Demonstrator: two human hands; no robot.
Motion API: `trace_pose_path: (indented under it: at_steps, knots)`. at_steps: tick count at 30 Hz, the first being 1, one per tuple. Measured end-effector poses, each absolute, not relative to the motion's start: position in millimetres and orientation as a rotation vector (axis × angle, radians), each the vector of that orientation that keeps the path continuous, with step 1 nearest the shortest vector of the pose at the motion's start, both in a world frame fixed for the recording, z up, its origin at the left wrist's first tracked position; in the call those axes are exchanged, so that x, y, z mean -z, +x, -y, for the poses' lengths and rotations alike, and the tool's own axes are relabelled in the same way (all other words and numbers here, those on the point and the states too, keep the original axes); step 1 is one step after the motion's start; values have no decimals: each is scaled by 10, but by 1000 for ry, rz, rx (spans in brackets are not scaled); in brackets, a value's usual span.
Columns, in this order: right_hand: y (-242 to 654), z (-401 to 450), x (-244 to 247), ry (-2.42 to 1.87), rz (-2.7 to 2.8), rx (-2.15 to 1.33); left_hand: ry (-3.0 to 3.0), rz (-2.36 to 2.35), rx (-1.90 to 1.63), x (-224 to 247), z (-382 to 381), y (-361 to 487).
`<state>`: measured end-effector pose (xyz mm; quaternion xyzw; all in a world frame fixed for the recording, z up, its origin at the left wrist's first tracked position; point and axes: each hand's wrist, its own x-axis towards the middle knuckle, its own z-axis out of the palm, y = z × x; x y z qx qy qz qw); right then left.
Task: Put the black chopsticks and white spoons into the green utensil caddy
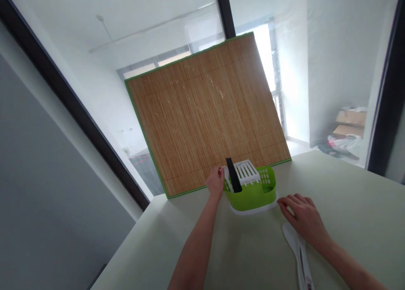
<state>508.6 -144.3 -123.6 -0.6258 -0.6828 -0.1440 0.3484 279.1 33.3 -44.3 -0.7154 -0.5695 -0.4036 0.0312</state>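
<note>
A green basket [253, 199] with a white base stands on the pale table. Upright in its left part are a black utensil [233, 176] and a white spoon [227, 178]; a white slatted rack [247, 172] sits across its top. My left hand [215, 182] is at the basket's left side, fingers closed on the white spoon's upper end. Beside the basket's right end is my right hand [300, 214], its fingers bent and thumb near the white base; whether they touch is unclear. White utensils [299, 252] lie on the table just below this hand.
Behind the basket a bamboo mat [205, 117] with green edging leans against a glass pane with dark frames. The pale table [357, 201] extends to both sides. Cardboard boxes [349, 123] and a plastic bag stand beyond the glass at the right.
</note>
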Motion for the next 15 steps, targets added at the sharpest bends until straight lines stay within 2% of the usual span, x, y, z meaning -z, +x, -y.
trace_pose_path:
  at_steps: [9,15]
  knots:
    - [5142,1373,1367,-1680,1839,292,-2288,1860,1109,483,-363,2793]
    - [5262,1334,1473,-1841,1876,119,-2208,1860,1233,423,-210,2703]
